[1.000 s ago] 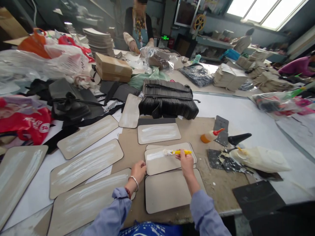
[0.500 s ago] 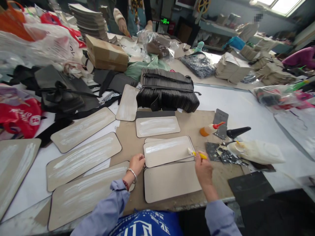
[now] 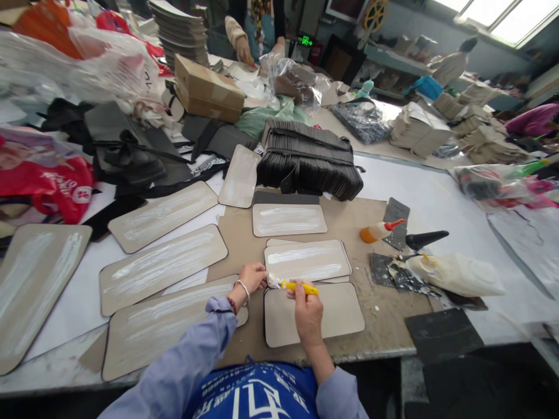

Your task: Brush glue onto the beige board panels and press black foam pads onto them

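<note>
My right hand [image 3: 306, 308] is closed round a yellow-handled brush [image 3: 293, 286] whose white, glue-laden bristles rest at the left end of a beige rounded board [image 3: 308, 260]. That board carries white streaks and lies on top of others. My left hand [image 3: 252, 276] pinches the same board's left edge with curled fingers. A bare beige board [image 3: 332, 311] lies just in front, partly under my right hand. Another streaked board [image 3: 289, 219] lies behind.
Several glue-streaked boards [image 3: 163, 265] are spread on the left. A black bundle of pieces [image 3: 310, 166] sits behind. An orange glue bottle [image 3: 378, 230], a glue-filled plastic bag [image 3: 454, 274] and dark scraps lie to the right. Another person's hands [image 3: 244, 49] work at the far side.
My right hand swept the brush from the board's right end back to its left end, leaving a second white streak. My left hand stayed at the board's left edge.
</note>
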